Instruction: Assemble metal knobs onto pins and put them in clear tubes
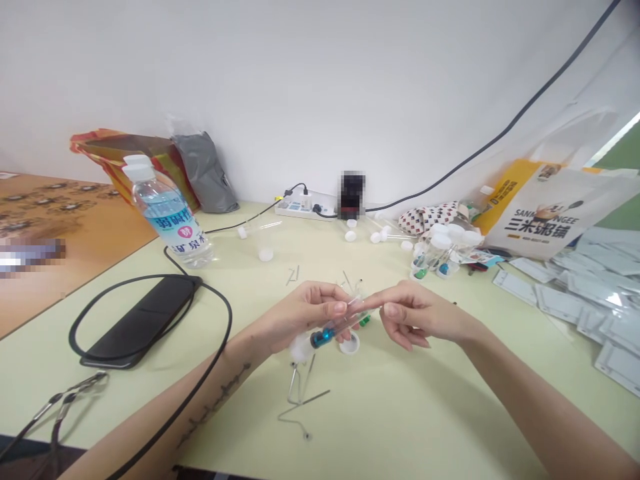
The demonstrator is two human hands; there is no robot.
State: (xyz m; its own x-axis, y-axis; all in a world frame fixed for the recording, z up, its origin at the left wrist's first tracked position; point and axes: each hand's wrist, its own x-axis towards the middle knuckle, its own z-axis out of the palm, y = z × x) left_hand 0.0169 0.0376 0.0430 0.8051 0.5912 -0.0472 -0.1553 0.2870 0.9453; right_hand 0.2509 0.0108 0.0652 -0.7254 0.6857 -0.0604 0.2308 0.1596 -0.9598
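My left hand (305, 317) holds a clear plastic tube (340, 325) between thumb and fingers, with a blue-and-black part (323, 337) inside its lower end. My right hand (415, 313) comes in from the right, its index finger lying across the tube's far end. Whether that hand grips the tube I cannot tell. A green bit (365, 321) shows by the far end. A white tuft of cotton (301, 347) sits at the tube's near end. Below my hands lie a white plastic cap (349, 343) and bent wire pieces (300, 380).
On the pale green table stand a water bottle (167, 213), a black pouch (140, 320) with a black cord, a power strip (300, 208), and capped tubes (440, 247). White cards (575, 300) lie at right, beside a printed bag (545, 210).
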